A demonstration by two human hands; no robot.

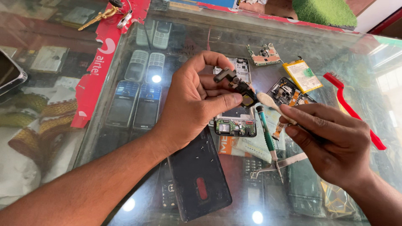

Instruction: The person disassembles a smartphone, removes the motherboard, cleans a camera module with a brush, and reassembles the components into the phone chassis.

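My left hand [194, 102] pinches a small black phone part [239, 86] between thumb and fingers, held above the glass counter [293, 46]. My right hand [333, 144] grips a thin brush whose pale bristle tip [266, 99] touches the part's lower end. Under the hands lies an opened phone frame with a green circuit board [234, 125]. A black phone back cover [199, 175] rests below my left wrist.
A green-handled screwdriver [267, 136] and metal tweezers [278, 164] lie on the glass by my right hand. A yellow battery [302, 75], a loose circuit board [264, 54] and a red brush [351, 109] sit beyond. Old phones show under the glass; keys [104, 14] lie far left.
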